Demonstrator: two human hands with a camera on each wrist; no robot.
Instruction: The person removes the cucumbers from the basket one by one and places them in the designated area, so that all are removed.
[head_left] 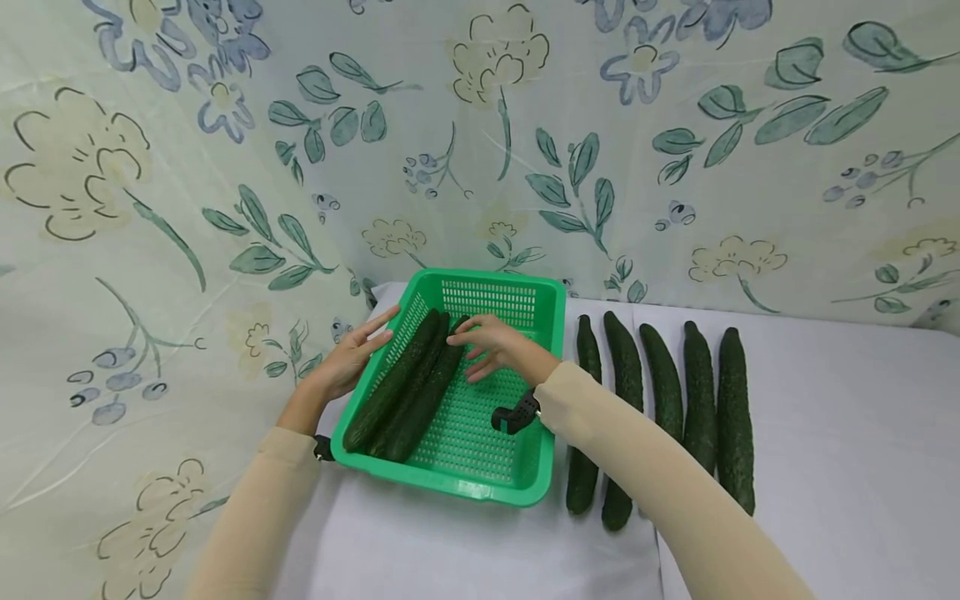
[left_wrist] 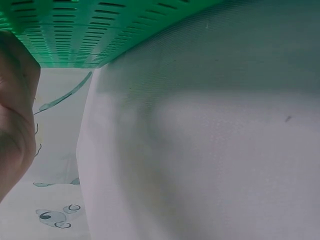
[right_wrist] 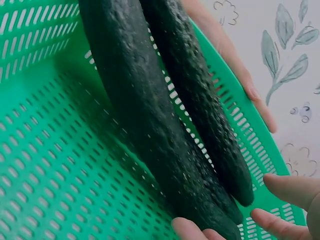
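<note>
Where cucumbers (head_left: 411,392) lie: three at left inside basket (head_left: 472,437), five on cloth (head_left: 847,433) to its right.
Left hand (head_left: 347,362): fingers straight against basket's left side.
Right hand (head_left: 495,343): fingers apart, near far ends; contact unclear.
Roll risk: finger knock could send basket's rightmost cucumber right, unblocked.

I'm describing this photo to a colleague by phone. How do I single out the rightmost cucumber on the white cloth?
In the head view, find the green basket on the white cloth. Right of it, five cucumbers lie in a row partly behind the right sleeve. Take the far-right cucumber: it alone has no other cucumber to its right.
</note>
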